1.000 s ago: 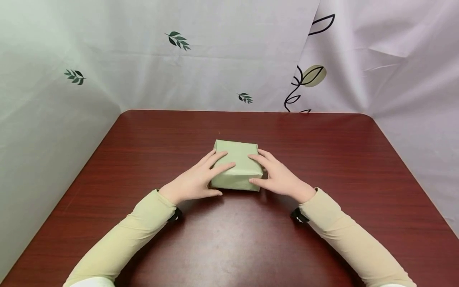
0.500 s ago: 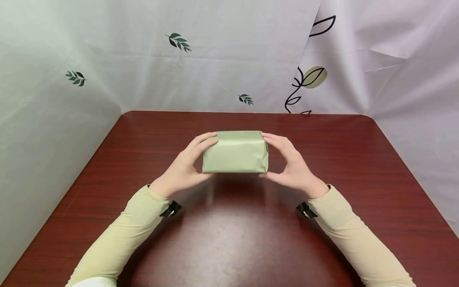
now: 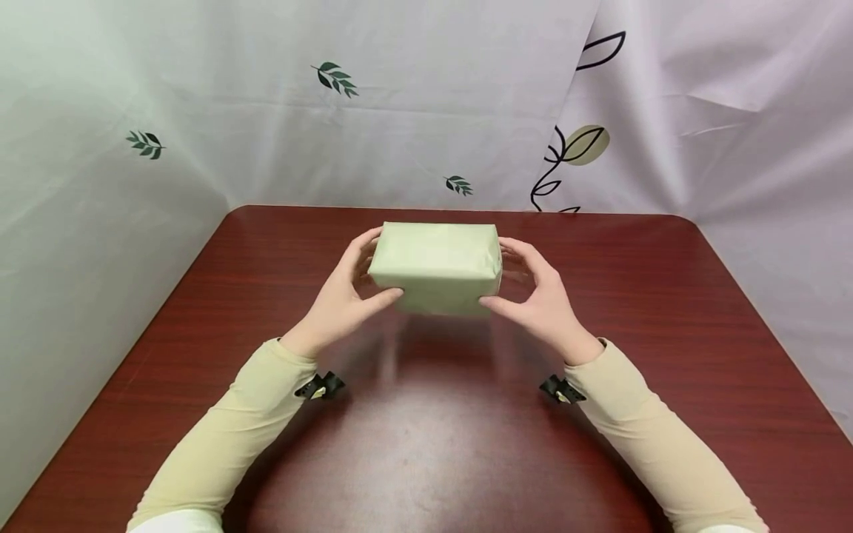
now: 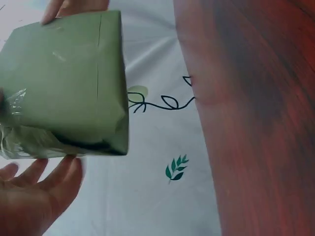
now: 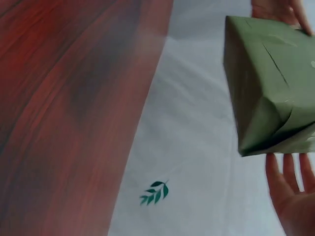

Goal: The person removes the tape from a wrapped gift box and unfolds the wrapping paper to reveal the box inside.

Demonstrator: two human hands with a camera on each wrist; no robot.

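A box wrapped in plain green paper (image 3: 436, 255) is held up above the table between two hands. My left hand (image 3: 343, 296) grips its left end, thumb on the near face and fingers behind. On the opposite end my right hand (image 3: 543, 296) does likewise, its thumb near the lower right corner. From the left wrist, the wrapped box (image 4: 64, 78) shows a seam line and shiny clear tape over folded paper. Folded end flaps of the box (image 5: 285, 83) appear in the right wrist view, with fingertips at its edge.
Beneath lies a dark red wood-grain table (image 3: 426, 444) with rounded far corners. White fabric (image 3: 400, 111) printed with leaves hangs behind it and along both sides. A black strap (image 3: 320, 386) sits at each wrist.
The box was low at the table with hands spread over its top. It has been raised and tipped, and both hands have shifted to grip its ends, thumbs now on the near face.
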